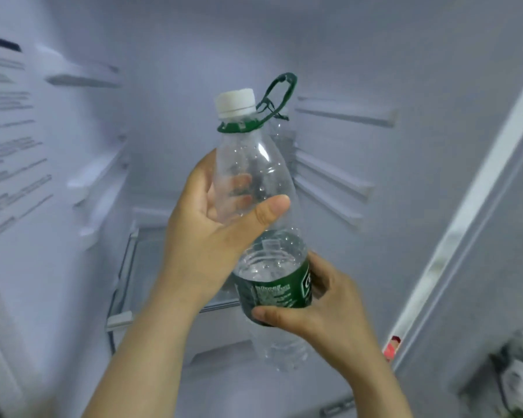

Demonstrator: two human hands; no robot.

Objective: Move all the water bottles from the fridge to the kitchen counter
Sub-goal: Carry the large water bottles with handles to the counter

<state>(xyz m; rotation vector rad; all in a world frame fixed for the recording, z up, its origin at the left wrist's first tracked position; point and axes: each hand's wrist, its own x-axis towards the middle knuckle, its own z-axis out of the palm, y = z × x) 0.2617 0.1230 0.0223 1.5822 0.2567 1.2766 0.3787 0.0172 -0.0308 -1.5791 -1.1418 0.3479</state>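
Note:
A clear plastic water bottle [255, 152] with a white cap, a green neck ring with a carrying loop and a green label is held up in front of the open fridge interior [169, 86]. It leans slightly, cap upward, and is partly filled with water. My left hand [200, 236] grips its upper body, thumb across the front. My right hand [323, 309] grips its lower part at the green label. A faint clear shape behind the neck may be another bottle; I cannot tell.
Empty shelf rails line both fridge walls. A glass shelf [127, 267] sits low at the back left. A printed sticker [9, 131] covers the left wall. The fridge's right edge [465, 206] runs diagonally, with a pale bag [520, 375] beyond it at the bottom right.

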